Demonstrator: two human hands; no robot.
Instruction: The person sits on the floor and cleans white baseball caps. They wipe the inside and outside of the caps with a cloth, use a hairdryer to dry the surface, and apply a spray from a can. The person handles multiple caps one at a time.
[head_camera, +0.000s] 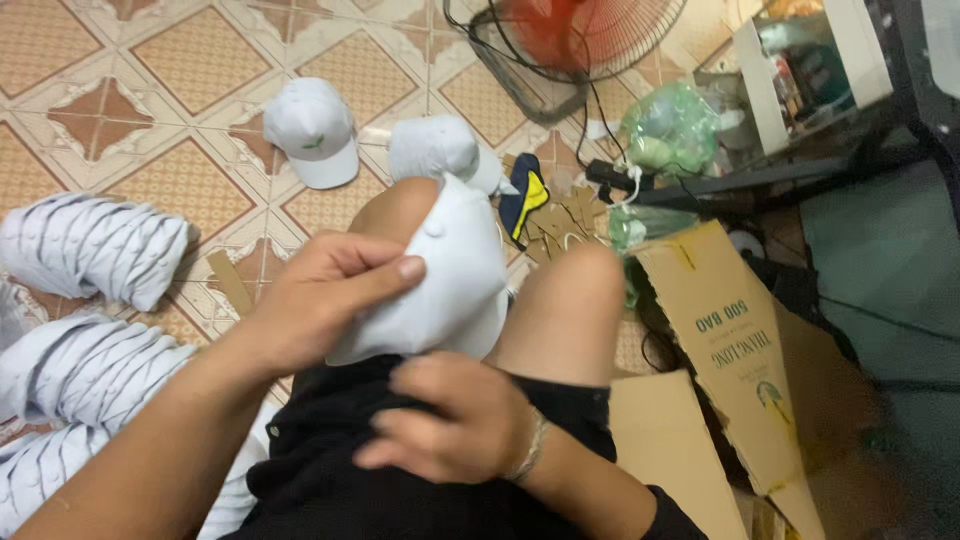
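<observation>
My left hand (325, 300) grips a white cap (455, 275) from the left, thumb pressed on its crown, holding it over my bare knees. My right hand (455, 420) is curled below the cap, at its lower edge, over my black shorts; what its fingers hold is hidden. A second white cap (312, 130) lies on the tiled floor ahead, and another white cap (435, 148) sits just beyond my left knee.
Stacks of nested white caps (95, 250) lie on the floor at left. Flattened cardboard boxes (730, 330) spread at right. A red fan (570, 40) with cables stands at the top, beside a green plastic bag (670, 125) and a dark shelf.
</observation>
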